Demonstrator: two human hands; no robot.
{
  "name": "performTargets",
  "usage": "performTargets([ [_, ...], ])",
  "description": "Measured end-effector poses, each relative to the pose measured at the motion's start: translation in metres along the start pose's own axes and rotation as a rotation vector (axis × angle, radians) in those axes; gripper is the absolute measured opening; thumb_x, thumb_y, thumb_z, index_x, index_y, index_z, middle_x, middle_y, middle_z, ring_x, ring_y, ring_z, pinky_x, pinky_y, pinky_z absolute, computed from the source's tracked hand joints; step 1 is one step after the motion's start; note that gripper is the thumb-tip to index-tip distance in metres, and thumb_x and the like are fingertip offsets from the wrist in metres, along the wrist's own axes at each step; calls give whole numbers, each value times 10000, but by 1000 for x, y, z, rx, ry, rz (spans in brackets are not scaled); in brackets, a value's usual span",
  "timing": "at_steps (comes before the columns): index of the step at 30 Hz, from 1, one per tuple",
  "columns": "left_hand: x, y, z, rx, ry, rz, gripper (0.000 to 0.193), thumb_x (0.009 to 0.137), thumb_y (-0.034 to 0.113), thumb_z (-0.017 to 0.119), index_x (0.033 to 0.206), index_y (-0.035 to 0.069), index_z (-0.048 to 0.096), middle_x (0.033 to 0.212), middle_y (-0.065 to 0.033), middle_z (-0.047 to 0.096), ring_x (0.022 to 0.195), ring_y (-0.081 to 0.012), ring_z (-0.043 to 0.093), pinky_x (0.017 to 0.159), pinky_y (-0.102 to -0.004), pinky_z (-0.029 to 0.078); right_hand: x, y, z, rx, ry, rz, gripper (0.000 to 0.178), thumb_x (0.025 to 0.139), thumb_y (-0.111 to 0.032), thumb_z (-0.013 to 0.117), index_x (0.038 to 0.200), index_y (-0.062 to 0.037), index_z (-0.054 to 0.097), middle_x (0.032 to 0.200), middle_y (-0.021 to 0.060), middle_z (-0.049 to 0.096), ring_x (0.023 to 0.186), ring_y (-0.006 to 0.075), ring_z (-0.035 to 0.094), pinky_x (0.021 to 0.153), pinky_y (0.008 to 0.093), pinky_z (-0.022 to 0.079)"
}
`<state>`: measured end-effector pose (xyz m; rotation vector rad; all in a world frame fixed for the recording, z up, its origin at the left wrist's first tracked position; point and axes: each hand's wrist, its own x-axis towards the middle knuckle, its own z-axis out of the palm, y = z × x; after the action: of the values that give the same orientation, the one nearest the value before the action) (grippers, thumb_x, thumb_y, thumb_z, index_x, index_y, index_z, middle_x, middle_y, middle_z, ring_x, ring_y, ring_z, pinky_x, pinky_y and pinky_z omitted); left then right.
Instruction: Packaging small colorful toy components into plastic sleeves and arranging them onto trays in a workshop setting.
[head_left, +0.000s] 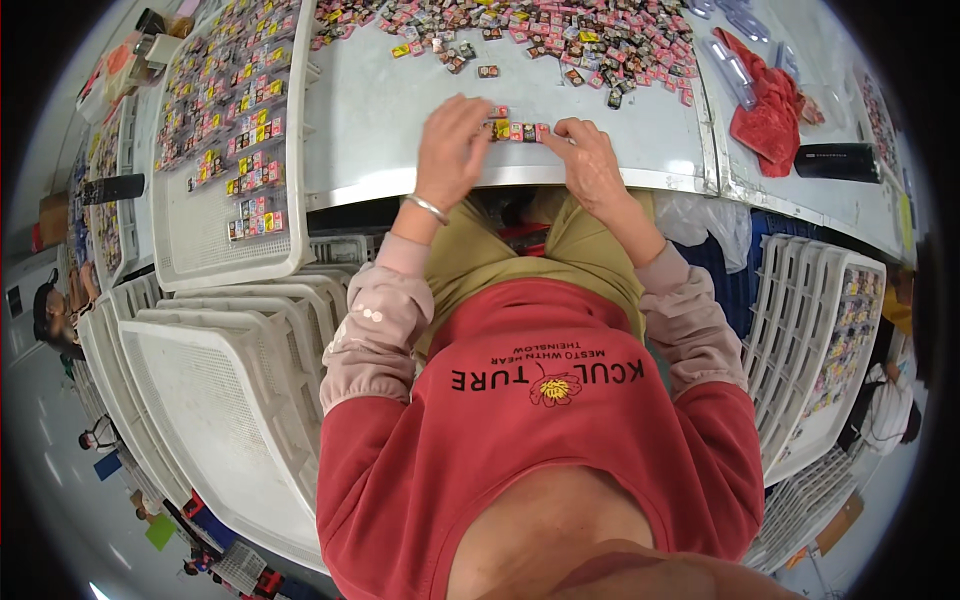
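Note:
A short row of small flat rectangular pieces [524,132], pink, black and yellow, lies on the pale tabletop [400,130] near its front edge. My left hand [454,150] is at the row's left end, fingers stretched out and slightly blurred; they partly hide that end. Just behind the row lies another pink piece [501,112], close to my left fingertips. At the right end, my right hand [592,165] rests with its fingers extended and a fingertip against the last piece. A large loose heap of similar pieces [600,45] spreads across the back of the table.
To my left, a white tray [190,225] carries many grouped pieces. Below it, empty-looking white trays [200,400] lean in a stack. On the right are a red cloth [765,110], a black cylinder [838,162] and stacked white trays [800,340]. Other people work farther off.

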<state>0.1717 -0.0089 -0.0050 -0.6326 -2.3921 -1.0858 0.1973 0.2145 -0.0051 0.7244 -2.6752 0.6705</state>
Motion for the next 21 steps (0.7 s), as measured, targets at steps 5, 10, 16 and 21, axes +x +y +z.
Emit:
performTargets([
  [5, -8, -14, 22, 81, -170, 107, 345, 832, 83, 593, 1177, 54, 583, 1209, -143, 561, 1157, -366, 496, 990, -456, 377, 0, 9, 8, 106, -40, 46, 396, 705, 85, 485, 1039, -36, 660, 956, 97, 574, 866, 284, 567, 725, 380, 459],
  [10, 10, -26, -2, -111, 101, -179, 224, 785, 14, 595, 1003, 38, 643, 942, -137, 630, 915, -327, 566, 824, -435, 436, 26, 25, -9, 519, 33, 241, 199, 851, 13, 552, 1015, -23, 659, 865, 122, 612, 746, 248, 587, 661, 310, 482],
  [16, -5, 7, 8, 72, -75, 107, 215, 740, 70, 666, 955, 65, 658, 951, -86, 613, 894, -282, 542, 800, -380, 424, 95, 24, 29, 337, -94, -100, 119, 801, -114, 619, 885, -52, 676, 895, 131, 628, 807, 330, 613, 696, 422, 497],
  [21, -22, 5, 25, 150, -80, 100, 201, 738, 88, 691, 935, 65, 656, 999, -56, 605, 944, -263, 529, 805, -371, 414, 105, 9, 37, 125, -345, -33, 136, 772, -144, 642, 883, -74, 679, 924, 126, 640, 888, 319, 628, 739, 425, 513],
])
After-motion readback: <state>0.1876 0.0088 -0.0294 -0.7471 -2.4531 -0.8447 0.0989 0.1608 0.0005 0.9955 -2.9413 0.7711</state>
